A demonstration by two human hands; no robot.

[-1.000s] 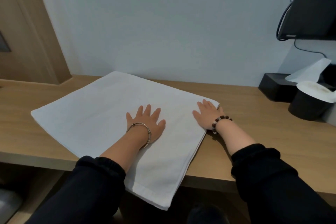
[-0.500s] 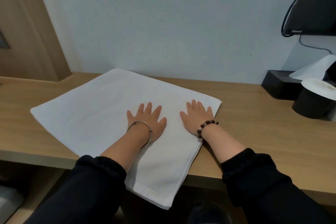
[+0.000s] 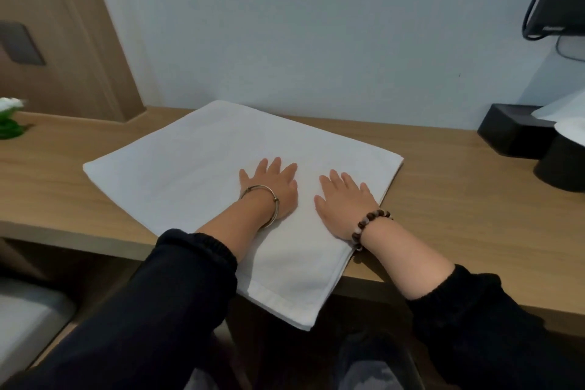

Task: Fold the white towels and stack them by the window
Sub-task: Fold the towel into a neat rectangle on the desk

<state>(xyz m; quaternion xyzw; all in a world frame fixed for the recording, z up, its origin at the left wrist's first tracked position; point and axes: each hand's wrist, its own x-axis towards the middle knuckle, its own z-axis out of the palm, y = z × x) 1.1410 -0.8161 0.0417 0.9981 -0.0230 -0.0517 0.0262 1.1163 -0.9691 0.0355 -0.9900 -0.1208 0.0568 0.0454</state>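
**One towel point(image 3: 196, 174) mid-fold, nothing stacked yet**

Pressing it flat on counter point(image 3: 459, 199) with left hand point(image 3: 272, 190) and right hand point(image 3: 343, 203); each grip spread apart, palm down, clamped on nothing. Already layered, judging by right edge. Likely more folds left, then stacking; no window in view.

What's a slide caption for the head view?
Both hands, left hand and right hand, press flat on a folded white towel overhanging the wooden desk.
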